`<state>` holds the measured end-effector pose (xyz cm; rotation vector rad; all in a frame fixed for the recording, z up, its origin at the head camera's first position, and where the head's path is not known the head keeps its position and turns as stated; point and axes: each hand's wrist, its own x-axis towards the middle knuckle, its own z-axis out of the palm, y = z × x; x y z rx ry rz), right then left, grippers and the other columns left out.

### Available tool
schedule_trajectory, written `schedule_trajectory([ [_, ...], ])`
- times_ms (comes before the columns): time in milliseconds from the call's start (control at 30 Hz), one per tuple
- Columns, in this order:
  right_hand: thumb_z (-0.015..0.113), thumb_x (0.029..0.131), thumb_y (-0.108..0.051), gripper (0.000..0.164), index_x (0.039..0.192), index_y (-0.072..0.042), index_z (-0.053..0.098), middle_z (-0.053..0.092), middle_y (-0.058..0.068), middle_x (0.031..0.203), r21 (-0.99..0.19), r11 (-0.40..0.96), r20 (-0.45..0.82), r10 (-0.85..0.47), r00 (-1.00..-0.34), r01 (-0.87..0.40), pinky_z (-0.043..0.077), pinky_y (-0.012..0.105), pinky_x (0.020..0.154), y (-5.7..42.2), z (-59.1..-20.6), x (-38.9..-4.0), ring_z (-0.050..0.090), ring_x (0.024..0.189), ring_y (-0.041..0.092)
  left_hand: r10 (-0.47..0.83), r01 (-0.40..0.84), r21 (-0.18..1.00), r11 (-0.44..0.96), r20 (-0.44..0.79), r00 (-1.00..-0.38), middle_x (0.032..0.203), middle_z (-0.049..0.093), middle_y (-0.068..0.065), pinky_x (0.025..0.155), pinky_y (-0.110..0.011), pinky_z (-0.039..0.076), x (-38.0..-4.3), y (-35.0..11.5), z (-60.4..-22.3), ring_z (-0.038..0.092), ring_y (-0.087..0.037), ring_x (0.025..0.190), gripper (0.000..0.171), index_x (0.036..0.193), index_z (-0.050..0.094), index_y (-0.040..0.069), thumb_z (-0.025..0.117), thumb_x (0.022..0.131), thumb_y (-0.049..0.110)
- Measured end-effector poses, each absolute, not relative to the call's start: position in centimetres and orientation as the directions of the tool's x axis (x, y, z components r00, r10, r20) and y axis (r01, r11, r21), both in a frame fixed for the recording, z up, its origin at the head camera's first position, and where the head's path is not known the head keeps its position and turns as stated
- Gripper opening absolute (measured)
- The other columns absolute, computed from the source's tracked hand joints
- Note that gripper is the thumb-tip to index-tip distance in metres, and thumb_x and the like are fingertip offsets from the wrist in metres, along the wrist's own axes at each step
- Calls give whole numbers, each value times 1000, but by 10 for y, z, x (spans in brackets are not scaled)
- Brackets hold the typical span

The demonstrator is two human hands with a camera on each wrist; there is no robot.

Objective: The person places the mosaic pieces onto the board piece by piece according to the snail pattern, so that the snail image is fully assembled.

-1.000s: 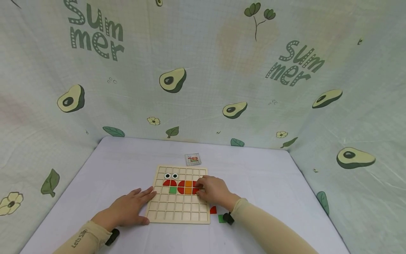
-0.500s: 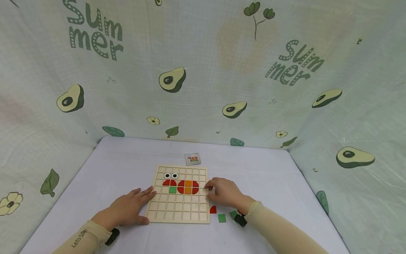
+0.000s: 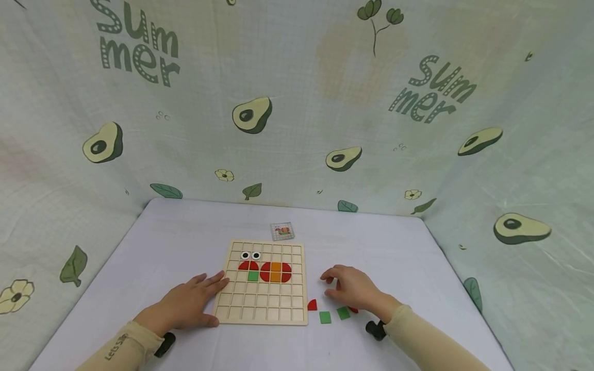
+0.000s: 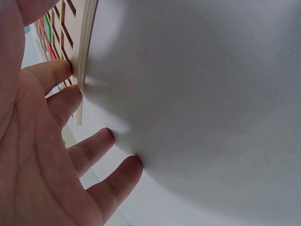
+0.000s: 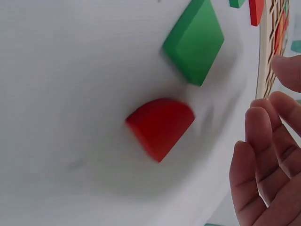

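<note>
Right of the grid board (image 3: 261, 301), the right hand (image 3: 353, 287), its grip parted and empty, hung nearer than the left hand (image 3: 191, 303) to green squares (image 3: 325, 317) and red quarter-rounds (image 3: 313, 305) lying bodyward of it.

I monitor a table (image 3: 195, 226) covered in pale cloth. A wooden grid board (image 3: 261, 300) lies flat on it, with a picture card (image 3: 282, 231) just beyond the far edge. Right of the board, I count one red quarter-round (image 3: 312, 305), two green squares (image 3: 325, 317) and a second red quarter-round (image 5: 160, 125).

Left grip (image 4: 44, 155) against the gridded board (image 4: 79, 37)
</note>
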<state>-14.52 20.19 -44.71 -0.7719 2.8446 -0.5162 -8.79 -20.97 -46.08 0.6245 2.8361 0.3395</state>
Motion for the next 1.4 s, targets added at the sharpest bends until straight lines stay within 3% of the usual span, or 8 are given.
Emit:
schedule_trajectory([
  [233,80,85,-22,33,116,-14,71,65,-8,101,-407,814,-71,-480,-874,-414,47,27,65,222,-445,-140,52,76,8,435,386,265,884,-161,-886,156,39,-9,95,-66,42,-88,-210,-460,41,-54,130,91,148,48,11,83,74,52],
  [733,78,85,-15,33,117,-14,70,63,-7,99,-452,777,-53,-514,-856,-439,44,25,61,259,-455,-133,50,70,4,423,372,262,890,-173,-890,156,39,-8,94,-67,42,-89,-210,-460,41,-53,131,92,148,48,12,82,74,54],
  [1100,77,87,-24,29,115,-16,72,62,-11,99,-424,744,-66,-594,-802,-517,46,23,65,216,-458,-134,53,75,5,423,366,281,887,-174,-889,156,39,-8,94,-68,42,-87,-211,-458,40,-53,131,91,148,48,12,83,74,52],
  [1400,79,84,-27,23,106,-21,74,57,-15,89,-366,745,-78,-622,-779,-557,44,20,59,185,-464,-131,48,67,0,417,366,268,891,-170,-893,156,39,-7,93,-69,42,-88,-210,-461,40,-53,131,92,148,49,13,83,73,53],
])
